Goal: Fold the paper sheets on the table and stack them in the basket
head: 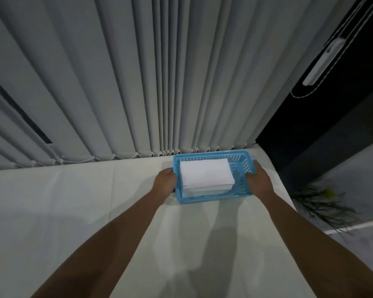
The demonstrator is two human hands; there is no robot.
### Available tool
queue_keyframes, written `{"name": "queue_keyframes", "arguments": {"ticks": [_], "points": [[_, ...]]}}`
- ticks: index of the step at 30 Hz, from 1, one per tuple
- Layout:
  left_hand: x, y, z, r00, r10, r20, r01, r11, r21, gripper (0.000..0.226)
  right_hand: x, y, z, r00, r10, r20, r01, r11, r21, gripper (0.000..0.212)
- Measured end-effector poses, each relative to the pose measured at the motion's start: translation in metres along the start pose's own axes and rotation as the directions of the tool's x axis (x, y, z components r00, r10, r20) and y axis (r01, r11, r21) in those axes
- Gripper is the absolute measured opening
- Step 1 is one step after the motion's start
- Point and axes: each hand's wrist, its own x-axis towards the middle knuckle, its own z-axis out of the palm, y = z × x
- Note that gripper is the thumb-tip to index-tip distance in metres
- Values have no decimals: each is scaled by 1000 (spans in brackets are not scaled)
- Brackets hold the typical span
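Basket: our blue slotted plastic basket (202, 199) is at the far right of the white table (73, 201), just before the vertical blinds (116, 82).
Paper: folded white sheets (206, 174) lie stacked inside, toward its left end.
Left hand (165, 179): we grasp the basket's left wall.
Right hand (258, 179): we grasp its right wall, thumb over the rim.

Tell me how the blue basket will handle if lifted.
The basket, thin slotted plastic, probably flexes a little. The folded paper stack sits toward its left, so that end likely feels heavier. Low and wide, it should not tip.
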Motion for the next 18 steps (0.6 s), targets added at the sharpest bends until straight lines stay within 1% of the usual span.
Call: {"name": "queue_keyframes", "arguments": {"ticks": [3,5,10,15,18], "points": [[10,5,15,1000,-7,12,7,1000,6,33,26,11,-3,998,46,35,-46,999,-4,55],[15,9,22,1000,-3,13,2,1000,25,33,36,16,-3,997,65,43,-65,998,4,58],[19,13,30,1000,-4,-11,5,997,83,31,46,22,-2,997,55,50,-56,998,11,59],[25,6,32,999,41,-13,-39,988,152,32,52,36,5,996,36,82,-36,999,-3,68],[20,10,34,998,55,-36,-46,977,210,33,52,32,2,992,62,109,-60,998,-19,67]]}}
